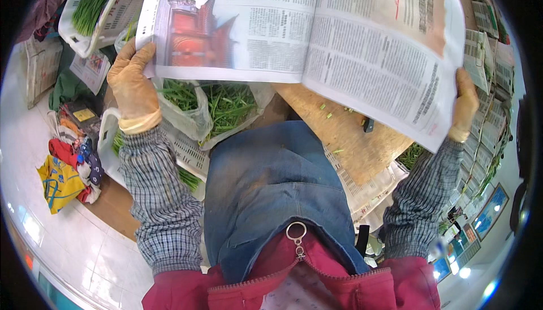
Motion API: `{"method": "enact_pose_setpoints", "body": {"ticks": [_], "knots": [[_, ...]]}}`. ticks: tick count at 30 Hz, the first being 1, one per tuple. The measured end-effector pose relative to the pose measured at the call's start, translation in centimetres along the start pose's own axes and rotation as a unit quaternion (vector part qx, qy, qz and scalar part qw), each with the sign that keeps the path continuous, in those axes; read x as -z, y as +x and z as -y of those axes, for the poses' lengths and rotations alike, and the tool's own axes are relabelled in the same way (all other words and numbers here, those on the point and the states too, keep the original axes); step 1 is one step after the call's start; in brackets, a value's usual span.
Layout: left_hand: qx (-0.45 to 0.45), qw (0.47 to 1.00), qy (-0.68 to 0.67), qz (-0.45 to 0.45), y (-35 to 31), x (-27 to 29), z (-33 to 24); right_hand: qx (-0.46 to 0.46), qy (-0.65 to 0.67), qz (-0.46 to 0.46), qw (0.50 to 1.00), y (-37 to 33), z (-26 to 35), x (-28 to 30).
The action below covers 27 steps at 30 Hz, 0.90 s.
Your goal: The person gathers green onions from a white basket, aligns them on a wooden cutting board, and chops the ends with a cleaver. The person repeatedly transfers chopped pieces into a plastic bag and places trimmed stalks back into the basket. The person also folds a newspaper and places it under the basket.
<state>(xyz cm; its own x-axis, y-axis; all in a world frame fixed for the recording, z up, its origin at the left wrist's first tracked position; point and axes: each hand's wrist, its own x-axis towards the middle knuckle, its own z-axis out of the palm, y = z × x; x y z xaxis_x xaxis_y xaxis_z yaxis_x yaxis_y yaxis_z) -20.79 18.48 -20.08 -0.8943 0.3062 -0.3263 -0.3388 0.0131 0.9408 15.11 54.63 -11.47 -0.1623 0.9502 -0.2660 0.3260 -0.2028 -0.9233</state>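
Observation:
A wide newspaper sheet [271, 33] is spread out in front of me, printed with columns of text and a red building picture on its left half. My left hand [133, 84], in a tan glove, pinches its lower left corner between thumb and fingers. At the right edge my right hand [465, 103], also gloved, grips the paper, its fingertips partly hidden behind it. Below the sheet lies a wooden board [345, 137] with green scraps and a small black object [368, 124] on it. An open plastic bag [198, 106] of cut green stalks [232, 103] sits beside the board.
A white basket [85, 41] of long green stalks stands at the far left. Colourful cloths and a yellow bag [59, 183] lie by the tiled floor [85, 253]. Several newspaper-wrapped bundles [478, 55] line the right side. Folded newspapers [362, 194] lie under the board's near edge.

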Motion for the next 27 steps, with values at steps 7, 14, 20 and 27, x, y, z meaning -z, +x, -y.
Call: {"method": "enact_pose_setpoints", "body": {"ticks": [7, 14, 20, 27], "knots": [[-0.054, 0.964, 0.259, 0.004, 7.1, -2.1, 2.7, 0.174, -0.56, -0.079, 0.806, -9.2, -18.3, 5.3], [-0.302, 0.848, 0.417, 0.125, 25.1, -5.3, -1.5, -0.254, 0.171, -0.045, 0.951, -20.1, -16.1, -7.6], [-0.354, 0.795, 0.491, 0.043, 24.6, -14.2, -10.0, -0.31, 0.293, 0.044, 0.903, -20.3, -13.5, -12.7], [-0.458, 0.719, 0.393, 0.344, 2.7, -23.9, 2.1, -0.258, 0.275, 0.057, 0.924, -18.7, -13.7, -16.7]]}}
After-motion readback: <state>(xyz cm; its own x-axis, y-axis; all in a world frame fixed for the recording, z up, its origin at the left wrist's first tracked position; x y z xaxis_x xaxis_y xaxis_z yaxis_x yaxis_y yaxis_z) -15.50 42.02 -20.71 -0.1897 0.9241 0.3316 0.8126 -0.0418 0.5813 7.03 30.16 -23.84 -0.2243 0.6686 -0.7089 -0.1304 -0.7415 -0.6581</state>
